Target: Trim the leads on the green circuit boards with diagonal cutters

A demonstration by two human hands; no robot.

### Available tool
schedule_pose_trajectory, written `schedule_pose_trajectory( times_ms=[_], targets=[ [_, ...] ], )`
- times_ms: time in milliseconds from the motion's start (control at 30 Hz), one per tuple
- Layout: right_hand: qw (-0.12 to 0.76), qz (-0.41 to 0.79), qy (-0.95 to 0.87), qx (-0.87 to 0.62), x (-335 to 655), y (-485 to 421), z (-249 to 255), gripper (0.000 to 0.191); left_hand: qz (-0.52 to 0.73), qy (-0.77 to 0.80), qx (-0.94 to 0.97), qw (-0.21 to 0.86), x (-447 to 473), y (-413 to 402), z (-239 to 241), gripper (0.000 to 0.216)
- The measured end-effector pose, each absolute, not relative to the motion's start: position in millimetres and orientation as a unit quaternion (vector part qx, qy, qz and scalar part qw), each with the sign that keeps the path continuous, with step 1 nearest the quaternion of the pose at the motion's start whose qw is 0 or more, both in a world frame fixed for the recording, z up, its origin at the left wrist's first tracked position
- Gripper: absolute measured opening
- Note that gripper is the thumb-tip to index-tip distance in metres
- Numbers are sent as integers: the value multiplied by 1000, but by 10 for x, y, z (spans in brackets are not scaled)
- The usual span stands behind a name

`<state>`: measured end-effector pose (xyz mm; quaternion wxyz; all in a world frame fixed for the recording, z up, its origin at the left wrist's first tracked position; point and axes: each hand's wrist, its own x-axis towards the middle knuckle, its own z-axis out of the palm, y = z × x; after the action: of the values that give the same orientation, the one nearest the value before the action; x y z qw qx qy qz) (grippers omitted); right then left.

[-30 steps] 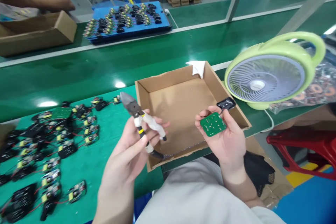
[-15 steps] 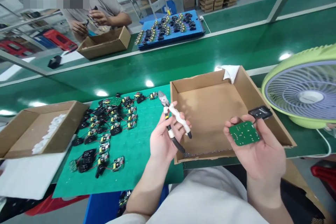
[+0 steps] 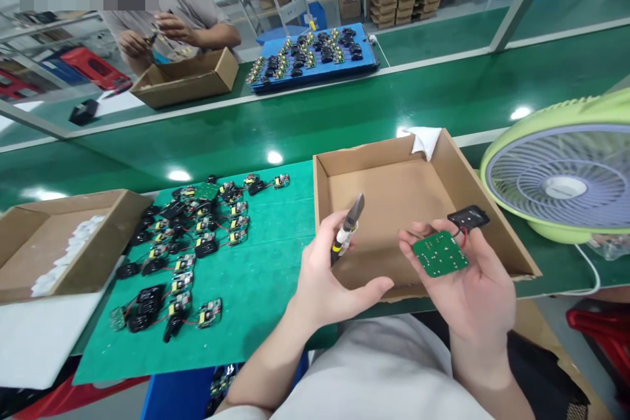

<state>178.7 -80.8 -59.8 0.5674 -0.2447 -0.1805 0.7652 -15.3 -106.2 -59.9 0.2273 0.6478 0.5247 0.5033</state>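
Note:
My left hand (image 3: pixel 327 269) is wrapped round a pair of cutting pliers (image 3: pixel 348 226), jaws pointing up, its thumb stretched out to the right. Most of the handles are hidden behind the palm. My right hand (image 3: pixel 465 272) holds a green circuit board (image 3: pixel 440 254), its dotted solder side towards me. Red wires join that board to a black plastic casing (image 3: pixel 468 217), which rests by the fingers. Both hands are over the near part of a shallow cardboard box (image 3: pixel 384 193).
Several circuit boards with black casings (image 3: pixel 204 246) lie on a green mat (image 3: pixel 266 262) at left. Beyond them is a cardboard box (image 3: pixel 105 256) with white pieces. A fan (image 3: pixel 561 187) stands at right. Across the bench a co-worker (image 3: pixel 182 13) works near a blue tray (image 3: pixel 361 39).
My left hand has turned over, so the pliers now point up and right, with the thumb extended. The right hand still holds the board, its casing slightly shifted and the red wires now showing.

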Motion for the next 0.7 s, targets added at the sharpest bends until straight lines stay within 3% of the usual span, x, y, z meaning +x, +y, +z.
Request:
schedule_pose_trajectory(
  times_ms=[200,300,400,600,700],
  targets=[
    [570,762,-189,-241,1806,-817,-586,41,451,560,689,91,-84,-1028,-612,25],
    [571,764,-189,-235,1803,-812,-579,41,446,555,699,65,-98,-1025,-618,16],
    [574,765,-187,-224,1799,-821,-564,42,434,537,722,50,-154,-1062,-595,12],
    [574,772,-185,-201,1767,-859,-525,46,399,522,753,46,-325,-1147,-598,30],
    [575,774,-181,-193,1740,-872,-512,45,380,514,768,42,-389,-1152,-593,22]
  ],
)
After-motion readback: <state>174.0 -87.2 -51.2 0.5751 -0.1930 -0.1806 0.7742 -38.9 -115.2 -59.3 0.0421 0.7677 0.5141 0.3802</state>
